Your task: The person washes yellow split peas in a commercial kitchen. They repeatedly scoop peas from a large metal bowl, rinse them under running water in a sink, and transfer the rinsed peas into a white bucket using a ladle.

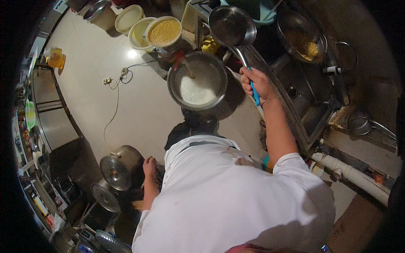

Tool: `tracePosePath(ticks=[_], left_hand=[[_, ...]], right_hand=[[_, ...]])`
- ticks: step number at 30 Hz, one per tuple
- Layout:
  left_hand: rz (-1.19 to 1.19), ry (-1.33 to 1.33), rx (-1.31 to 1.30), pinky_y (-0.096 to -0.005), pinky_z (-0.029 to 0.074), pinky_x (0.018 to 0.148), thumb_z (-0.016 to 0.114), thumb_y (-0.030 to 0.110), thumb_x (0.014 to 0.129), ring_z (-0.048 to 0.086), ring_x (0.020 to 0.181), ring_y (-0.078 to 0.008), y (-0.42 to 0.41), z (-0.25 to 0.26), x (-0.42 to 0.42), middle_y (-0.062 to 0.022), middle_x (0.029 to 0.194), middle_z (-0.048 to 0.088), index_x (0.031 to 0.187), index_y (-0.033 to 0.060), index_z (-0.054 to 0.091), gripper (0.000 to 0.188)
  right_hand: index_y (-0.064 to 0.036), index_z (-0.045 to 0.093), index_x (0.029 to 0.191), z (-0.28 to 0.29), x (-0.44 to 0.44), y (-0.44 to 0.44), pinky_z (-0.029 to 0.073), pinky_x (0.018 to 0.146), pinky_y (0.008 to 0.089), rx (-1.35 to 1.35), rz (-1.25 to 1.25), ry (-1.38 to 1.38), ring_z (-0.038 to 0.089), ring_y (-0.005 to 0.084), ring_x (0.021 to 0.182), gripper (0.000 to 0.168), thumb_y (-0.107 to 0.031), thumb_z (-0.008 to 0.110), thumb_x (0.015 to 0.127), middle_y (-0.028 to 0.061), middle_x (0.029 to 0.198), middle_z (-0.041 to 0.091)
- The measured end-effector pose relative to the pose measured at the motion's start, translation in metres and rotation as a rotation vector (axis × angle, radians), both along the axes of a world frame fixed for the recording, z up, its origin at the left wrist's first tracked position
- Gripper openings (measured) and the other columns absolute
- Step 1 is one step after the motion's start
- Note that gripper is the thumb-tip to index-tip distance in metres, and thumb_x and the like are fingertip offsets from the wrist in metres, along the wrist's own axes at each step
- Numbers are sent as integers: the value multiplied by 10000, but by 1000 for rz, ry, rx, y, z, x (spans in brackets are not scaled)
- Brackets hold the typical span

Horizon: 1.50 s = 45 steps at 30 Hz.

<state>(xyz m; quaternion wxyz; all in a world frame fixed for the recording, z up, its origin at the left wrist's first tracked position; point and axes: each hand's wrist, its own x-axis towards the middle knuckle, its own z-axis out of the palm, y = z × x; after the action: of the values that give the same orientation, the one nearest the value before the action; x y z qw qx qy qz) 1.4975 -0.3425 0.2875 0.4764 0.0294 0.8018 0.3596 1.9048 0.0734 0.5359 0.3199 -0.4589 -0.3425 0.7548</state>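
My right hand (258,83) grips the blue handle of a metal saucepan-like dipper (232,27). The dipper's round bowl is held out over the edge of the sink counter and looks dark inside, with no contents that I can make out. Before my feet stands a wide metal basin (197,91) with white, foamy liquid in it. A red spout-like piece (179,58) hangs over its far rim. Low at my side is my left hand (149,166), close to a lidded metal pot (134,161); its fingers are partly hidden, and no object shows in it.
A bucket of yellow beans (164,31) stands beyond the basin, beside pale buckets (129,17). On the right, a metal bowl with beans (300,44) rests by the sink (303,91). A power cord (117,106) trails across the tiled floor. Another glass lid (106,196) lies lower left.
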Motion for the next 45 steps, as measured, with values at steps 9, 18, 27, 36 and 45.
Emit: tracePosePath(ticks=[9, 18, 27, 36, 45], left_hand=[[-613, 61, 150, -308, 435, 528, 485, 133, 832, 522, 606, -178, 32, -85, 9, -66, 690, 529, 937, 32, 501, 147], [12, -166, 163, -342, 444, 809, 510, 229, 856, 552, 913, -193, 209, 45, 50, -88, 1013, 569, 1190, 46, 451, 385], [32, -93, 142, -303, 453, 617, 540, 158, 802, 538, 675, -187, 127, 26, 129, -82, 761, 551, 932, 25, 512, 188], [-5, 0, -140, -259, 447, 735, 564, 173, 818, 563, 853, -154, 123, 40, 207, -102, 945, 596, 1093, -47, 519, 356], [271, -196, 126, -273, 454, 631, 530, 141, 819, 555, 712, -158, 207, 73, 181, -72, 871, 574, 1154, 13, 452, 367]], right_hand=[[-45, 472, 964, 90, 24, 59, 287, 364, 150, 201, -9, -106, 381, 8, 460, 242, -280, 473, 909, -41, 621, 383], [-35, 457, 1008, 105, 45, 126, 294, 362, 136, 269, -3, 33, 376, 2, 454, 266, -281, 474, 908, -43, 633, 384], [-57, 464, 953, 76, 79, 214, 300, 368, 124, 311, 216, 82, 372, -7, 452, 265, -313, 499, 894, -60, 612, 391], [-87, 456, 789, 60, 92, 256, 330, 383, 194, 312, 241, 69, 415, 55, 452, 281, -344, 549, 854, -15, 568, 429], [-78, 467, 871, 73, 101, 258, 299, 368, 166, 296, 59, -125, 393, 15, 451, 240, -309, 535, 873, -46, 602, 405]])
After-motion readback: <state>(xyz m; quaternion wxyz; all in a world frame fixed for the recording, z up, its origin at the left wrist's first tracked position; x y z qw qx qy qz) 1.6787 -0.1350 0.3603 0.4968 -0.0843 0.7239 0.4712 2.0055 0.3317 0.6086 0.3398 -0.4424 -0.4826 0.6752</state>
